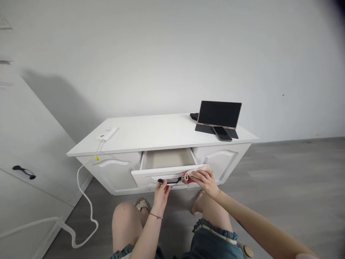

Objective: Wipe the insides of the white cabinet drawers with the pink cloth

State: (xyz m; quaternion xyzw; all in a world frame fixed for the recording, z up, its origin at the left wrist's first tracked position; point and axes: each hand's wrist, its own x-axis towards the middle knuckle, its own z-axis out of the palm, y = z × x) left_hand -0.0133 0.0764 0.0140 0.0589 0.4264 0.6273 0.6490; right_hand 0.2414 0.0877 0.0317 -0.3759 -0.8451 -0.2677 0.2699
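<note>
I crouch in front of a low white cabinet (159, 135) whose middle drawer (167, 174) is pulled out and looks bare inside. My left hand (161, 190) pinches the left end of the drawer's black handle (169, 181). A pale pink cloth (195, 171) lies pressed against the drawer front at the handle's right end, under my right hand (206, 181).
On the cabinet top stand a dark tablet (219, 114) on its cover, a phone (222, 133) and a white power strip (107, 133) whose cable (84, 201) trails to the floor. A white wardrobe (29, 169) stands at the left. My knees are below the drawer.
</note>
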